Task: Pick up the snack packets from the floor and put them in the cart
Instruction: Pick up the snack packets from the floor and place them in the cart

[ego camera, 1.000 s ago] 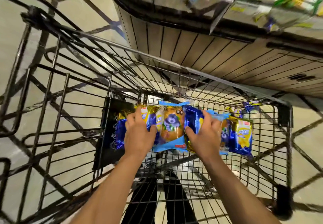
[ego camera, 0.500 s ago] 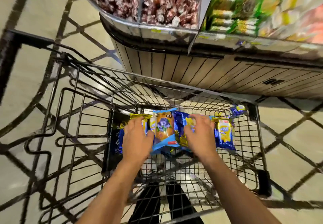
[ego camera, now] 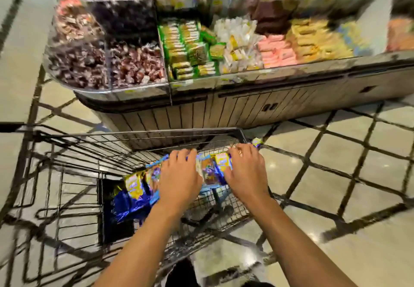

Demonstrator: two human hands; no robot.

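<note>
Both hands shifted farther forward; left hand (ego camera: 179, 174), right hand (ego camera: 245, 172) spread flat on snack packets (ego camera: 209, 170) in cart (ego camera: 156, 134).

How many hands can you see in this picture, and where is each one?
2. The left hand lies on the snack packets in the cart. The right hand lies on the packets near the cart's right corner. Packets underneath may be hidden.

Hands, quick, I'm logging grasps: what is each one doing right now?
Left hand: open, fingers laid flat on the snack packets in the cart.
Right hand: open, fingers spread over the same packets.
</note>
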